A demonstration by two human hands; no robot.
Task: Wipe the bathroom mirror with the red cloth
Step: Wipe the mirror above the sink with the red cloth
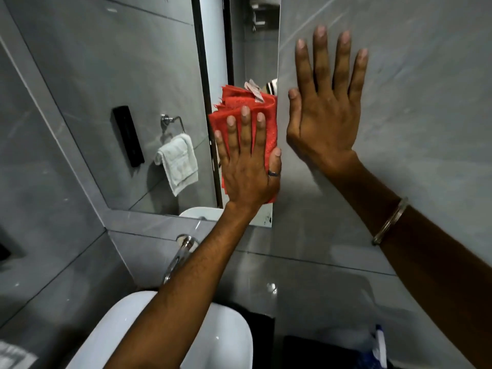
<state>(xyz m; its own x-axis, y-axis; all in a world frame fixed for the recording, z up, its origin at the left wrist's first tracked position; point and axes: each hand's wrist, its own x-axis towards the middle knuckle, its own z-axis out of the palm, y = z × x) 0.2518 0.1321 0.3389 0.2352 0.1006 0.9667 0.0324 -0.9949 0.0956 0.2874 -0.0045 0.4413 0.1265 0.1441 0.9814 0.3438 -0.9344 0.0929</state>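
The bathroom mirror hangs on the grey tiled wall, its right edge running down the middle of the view. A folded red cloth lies flat against the glass at that right edge. My left hand presses on the cloth with fingers spread over it and the thumb hooked around its right side. My right hand rests flat on the bare wall tile just right of the mirror, fingers apart, holding nothing. A metal bangle sits on my right forearm.
A white basin sits below under my left forearm, with a chrome tap on the wall above it. The mirror reflects a white towel on a ring and a black wall unit. A blue and white bottle stands at bottom right.
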